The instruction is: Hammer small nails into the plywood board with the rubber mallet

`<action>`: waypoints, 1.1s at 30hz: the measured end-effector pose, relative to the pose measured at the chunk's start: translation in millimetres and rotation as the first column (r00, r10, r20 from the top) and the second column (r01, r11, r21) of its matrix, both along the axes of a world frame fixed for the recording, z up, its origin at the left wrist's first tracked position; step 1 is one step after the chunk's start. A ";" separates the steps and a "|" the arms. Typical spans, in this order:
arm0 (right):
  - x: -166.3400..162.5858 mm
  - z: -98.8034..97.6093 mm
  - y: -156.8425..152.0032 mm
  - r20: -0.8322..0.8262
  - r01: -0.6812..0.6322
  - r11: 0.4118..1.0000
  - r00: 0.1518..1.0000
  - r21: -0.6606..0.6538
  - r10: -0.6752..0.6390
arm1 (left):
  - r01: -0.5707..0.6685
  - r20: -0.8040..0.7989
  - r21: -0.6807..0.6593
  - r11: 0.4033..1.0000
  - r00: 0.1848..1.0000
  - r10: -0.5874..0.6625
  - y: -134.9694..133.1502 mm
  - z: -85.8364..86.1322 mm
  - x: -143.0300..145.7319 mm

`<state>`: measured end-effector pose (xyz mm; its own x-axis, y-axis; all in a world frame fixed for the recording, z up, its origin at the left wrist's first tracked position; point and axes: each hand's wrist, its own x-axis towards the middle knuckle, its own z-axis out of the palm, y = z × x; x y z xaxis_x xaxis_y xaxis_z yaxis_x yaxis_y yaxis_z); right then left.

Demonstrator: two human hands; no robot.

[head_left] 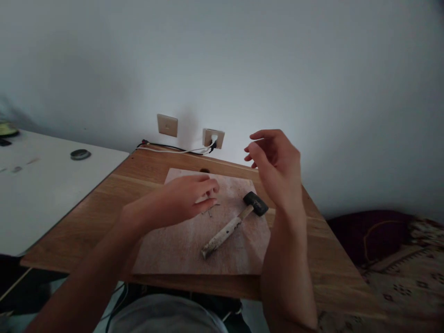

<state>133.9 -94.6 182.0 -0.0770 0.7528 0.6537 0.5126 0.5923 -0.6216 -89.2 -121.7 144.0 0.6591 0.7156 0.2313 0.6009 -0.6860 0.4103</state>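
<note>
A light plywood board (163, 249) lies on the wooden table, and a hammer (256, 203) with a black head and a worn, whitish handle rests across its right half. Just above the board's left half hovers my left hand (187, 196), its fingers bent and the thumb apart from them, with nothing visible between. Several thin nails (210, 212) lie on the board beneath and beside its fingertips, partly hidden by the hand. My right hand (277, 162) is raised above the hammer head, clear of it, with loosely curled, parted fingers and nothing seen in them.
The wooden table (104, 199) meets the wall, where a socket (208, 138) holds plugs with cables (173, 150) trailing along the back edge. On the left, a white table (45, 199) bears a round dark object (80, 154). A dark red cushion (367, 231) sits at the right.
</note>
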 end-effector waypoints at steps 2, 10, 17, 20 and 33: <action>7.7 6.6 -13.2 0.010 0.055 0.995 0.998 0.084 -0.056 | -0.053 -0.050 -0.029 0.998 0.997 0.052 -18.0 -20.5 -16.9; 72.6 -89.4 -62.8 0.423 0.209 0.964 0.898 -0.166 -0.122 | -0.495 -0.064 0.021 0.869 0.866 0.495 -80.5 -127.4 -88.6; 109.2 -198.2 -119.6 0.548 0.465 0.857 0.786 -0.220 -0.286 | -0.553 -0.032 0.049 0.832 0.832 0.554 -110.5 -150.3 -97.0; 111.7 -205.7 -128.9 0.536 0.473 0.839 0.798 -0.271 -0.276 | -0.536 -0.035 0.026 0.844 0.843 0.537 -110.7 -149.0 -99.7; 106.3 -185.0 -130.7 0.318 0.431 0.720 0.900 -0.543 -0.299 | -0.630 0.152 -0.258 0.733 0.722 0.675 -99.1 -137.6 -96.5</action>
